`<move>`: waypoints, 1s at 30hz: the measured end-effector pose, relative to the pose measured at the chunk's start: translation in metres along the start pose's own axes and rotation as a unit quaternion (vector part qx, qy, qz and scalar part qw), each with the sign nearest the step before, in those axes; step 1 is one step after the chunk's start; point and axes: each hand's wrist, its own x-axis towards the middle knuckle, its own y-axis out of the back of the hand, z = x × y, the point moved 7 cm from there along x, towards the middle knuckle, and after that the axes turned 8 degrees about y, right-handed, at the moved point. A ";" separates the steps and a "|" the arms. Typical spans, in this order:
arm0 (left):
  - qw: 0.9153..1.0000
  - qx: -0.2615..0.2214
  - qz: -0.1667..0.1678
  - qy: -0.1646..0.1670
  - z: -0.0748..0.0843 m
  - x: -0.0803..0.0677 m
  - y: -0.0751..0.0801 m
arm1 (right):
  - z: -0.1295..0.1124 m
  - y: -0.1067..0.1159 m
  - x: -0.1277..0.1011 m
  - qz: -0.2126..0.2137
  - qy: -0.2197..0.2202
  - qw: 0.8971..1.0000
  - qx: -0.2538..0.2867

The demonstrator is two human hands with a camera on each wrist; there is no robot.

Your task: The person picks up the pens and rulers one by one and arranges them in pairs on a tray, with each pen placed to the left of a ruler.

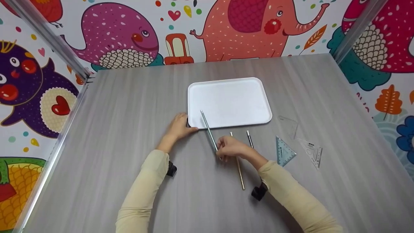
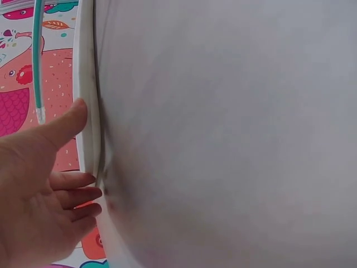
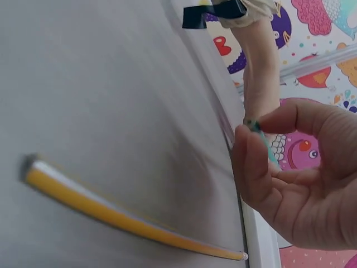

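A white tray [image 1: 258,97] lies at the table's middle. My left hand [image 1: 179,126] rests at its near left corner, thumb and straight fingers [image 2: 83,192] against the rim [image 2: 86,120]. My right hand [image 1: 230,147] pinches a teal pencil [image 1: 207,128] near its lower end. The pencil slants up and left, its tip over the tray's near edge. In the right wrist view thumb and forefinger [image 3: 251,162] close round the teal pencil [image 3: 263,139]. A yellow pencil [image 1: 240,173] [image 3: 122,220] and a dark pencil [image 1: 249,138] lie on the table beside that hand.
A blue set square [image 1: 284,152] and two clear ones [image 1: 288,124] [image 1: 313,151] lie right of the pencils. Patterned walls and metal posts [image 1: 48,35] bound the grey table [image 1: 129,106] at the back and both sides.
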 end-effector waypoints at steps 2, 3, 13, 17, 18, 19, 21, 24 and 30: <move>1.000 0.005 -0.001 0.001 0.002 0.000 0.000 | -0.001 0.005 0.005 0.016 0.000 1.000 -0.001; 1.000 0.008 -0.002 0.002 0.003 0.000 -0.001 | -0.001 0.007 0.007 0.022 0.001 1.000 -0.003; 1.000 0.016 -0.006 0.002 0.005 0.001 -0.001 | 0.000 0.021 0.024 0.060 -0.017 0.997 -0.037; 1.000 0.014 -0.006 0.004 0.004 -0.001 0.000 | 0.003 0.023 0.030 0.067 -0.023 0.997 -0.034; 1.000 0.015 -0.006 0.003 0.004 -0.001 0.000 | 0.004 0.023 0.031 0.068 -0.024 0.997 -0.030; 1.000 0.015 -0.006 0.003 0.004 -0.002 0.000 | 0.005 0.024 0.032 0.071 -0.024 0.997 -0.029; 1.000 0.016 -0.006 0.005 0.004 -0.002 0.000 | 0.006 0.025 0.035 0.079 -0.025 0.996 -0.029; 1.000 0.021 -0.003 0.009 0.004 -0.002 0.001 | 0.009 0.026 0.039 0.093 -0.023 0.995 -0.020; 1.000 0.022 0.004 0.004 0.006 -0.001 0.001 | 0.015 0.030 0.046 0.117 -0.037 0.992 0.023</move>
